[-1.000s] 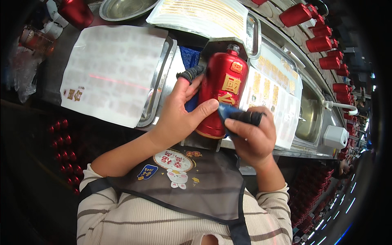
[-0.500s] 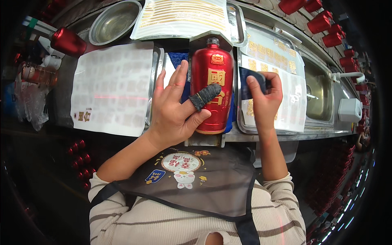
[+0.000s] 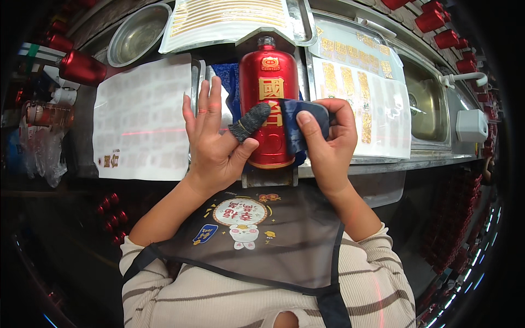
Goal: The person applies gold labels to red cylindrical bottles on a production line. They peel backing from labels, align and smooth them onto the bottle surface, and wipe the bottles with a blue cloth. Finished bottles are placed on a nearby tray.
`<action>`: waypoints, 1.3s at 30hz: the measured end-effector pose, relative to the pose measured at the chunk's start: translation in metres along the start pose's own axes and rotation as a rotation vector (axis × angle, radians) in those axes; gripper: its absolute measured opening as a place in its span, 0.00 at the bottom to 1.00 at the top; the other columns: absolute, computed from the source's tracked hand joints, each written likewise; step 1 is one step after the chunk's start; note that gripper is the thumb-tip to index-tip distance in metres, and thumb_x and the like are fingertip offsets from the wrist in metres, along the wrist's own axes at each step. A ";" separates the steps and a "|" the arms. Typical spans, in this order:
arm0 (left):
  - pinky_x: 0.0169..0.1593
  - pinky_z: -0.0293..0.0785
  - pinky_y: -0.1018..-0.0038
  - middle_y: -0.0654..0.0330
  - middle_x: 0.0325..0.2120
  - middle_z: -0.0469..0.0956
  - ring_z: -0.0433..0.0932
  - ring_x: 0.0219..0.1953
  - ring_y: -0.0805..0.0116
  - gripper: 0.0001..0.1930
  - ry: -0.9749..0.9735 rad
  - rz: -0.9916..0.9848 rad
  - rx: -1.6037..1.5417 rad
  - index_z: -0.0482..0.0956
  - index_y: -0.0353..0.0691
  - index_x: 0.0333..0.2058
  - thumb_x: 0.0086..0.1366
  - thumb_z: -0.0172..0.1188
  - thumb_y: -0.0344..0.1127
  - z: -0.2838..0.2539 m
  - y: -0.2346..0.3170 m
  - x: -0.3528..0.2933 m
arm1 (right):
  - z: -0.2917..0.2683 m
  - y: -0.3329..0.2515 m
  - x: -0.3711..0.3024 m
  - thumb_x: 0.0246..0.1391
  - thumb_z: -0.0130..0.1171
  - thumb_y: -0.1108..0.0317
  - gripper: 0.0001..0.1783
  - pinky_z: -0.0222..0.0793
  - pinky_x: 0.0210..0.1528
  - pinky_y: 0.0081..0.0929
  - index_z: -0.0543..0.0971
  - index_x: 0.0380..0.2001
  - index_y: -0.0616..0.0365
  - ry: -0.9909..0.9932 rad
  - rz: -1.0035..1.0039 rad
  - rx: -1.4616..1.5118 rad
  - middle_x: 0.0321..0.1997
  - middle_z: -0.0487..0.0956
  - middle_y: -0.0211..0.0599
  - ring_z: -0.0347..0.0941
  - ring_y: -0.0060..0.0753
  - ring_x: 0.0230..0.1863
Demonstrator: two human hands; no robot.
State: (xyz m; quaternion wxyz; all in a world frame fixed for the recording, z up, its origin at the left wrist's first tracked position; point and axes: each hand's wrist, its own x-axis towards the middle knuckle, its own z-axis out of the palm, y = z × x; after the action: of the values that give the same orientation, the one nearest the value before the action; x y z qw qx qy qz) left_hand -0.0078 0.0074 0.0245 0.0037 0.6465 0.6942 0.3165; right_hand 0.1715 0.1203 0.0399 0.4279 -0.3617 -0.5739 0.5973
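Observation:
A glossy red bottle [image 3: 275,154] with raised gold characters lies in a metal cradle [image 3: 268,177], its capped neck pointing away from me. My left hand [image 3: 210,147] is open, three fingers stretched up to the left of the bottle. Its index finger wears a dark grey knitted finger sleeve [image 3: 251,122] and rests on the bottle beside the lower gold character; the thumb tip is by the bottle's left side. In my right hand [image 3: 333,142], gripped between thumb and fingers, is a dark blue flat scraper [image 3: 294,127]. Its edge lies over the right part of the lower character.
White sheets bearing gold characters lie on a right-hand tray [image 3: 377,120]; a pale sheet [image 3: 142,120] is at left. Behind are a metal bowl [image 3: 136,35] and a sheet of gold strips [image 3: 227,22]. At far right are a sink [image 3: 429,115] and white jug [image 3: 471,126].
My right hand has moved left with the scraper, from beside the bottle onto its front. The left index finger has shifted toward the bottle's left side. The whole view has shifted slightly.

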 end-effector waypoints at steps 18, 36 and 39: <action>0.66 0.40 0.33 0.42 0.70 0.56 0.53 0.70 0.33 0.16 -0.084 0.210 0.064 0.87 0.57 0.42 0.52 0.68 0.48 -0.010 0.023 0.036 | -0.027 0.000 0.008 0.58 0.64 0.74 0.14 0.69 0.41 0.14 0.72 0.44 0.61 0.078 0.102 0.079 0.38 0.77 0.29 0.72 0.15 0.37; 0.67 0.36 0.33 0.40 0.70 0.56 0.53 0.70 0.34 0.18 -0.067 0.139 -0.034 0.87 0.47 0.36 0.68 0.57 0.53 -0.015 0.003 0.027 | -0.007 -0.020 -0.006 0.57 0.64 0.75 0.14 0.66 0.38 0.14 0.71 0.42 0.60 -0.044 0.037 -0.033 0.35 0.74 0.28 0.69 0.14 0.35; 0.67 0.36 0.33 0.41 0.70 0.56 0.54 0.70 0.33 0.20 -0.021 0.168 -0.036 0.84 0.43 0.28 0.67 0.58 0.53 -0.008 -0.006 0.045 | -0.007 -0.011 -0.007 0.57 0.65 0.74 0.14 0.67 0.40 0.15 0.71 0.43 0.61 -0.055 -0.029 -0.120 0.36 0.75 0.29 0.70 0.16 0.36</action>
State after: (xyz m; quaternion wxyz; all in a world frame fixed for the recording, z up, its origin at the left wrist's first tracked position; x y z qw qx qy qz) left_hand -0.0238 0.0447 0.0469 -0.0038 0.7055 0.6316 0.3215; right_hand 0.1820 0.1166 0.0503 0.3979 -0.3619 -0.6253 0.5654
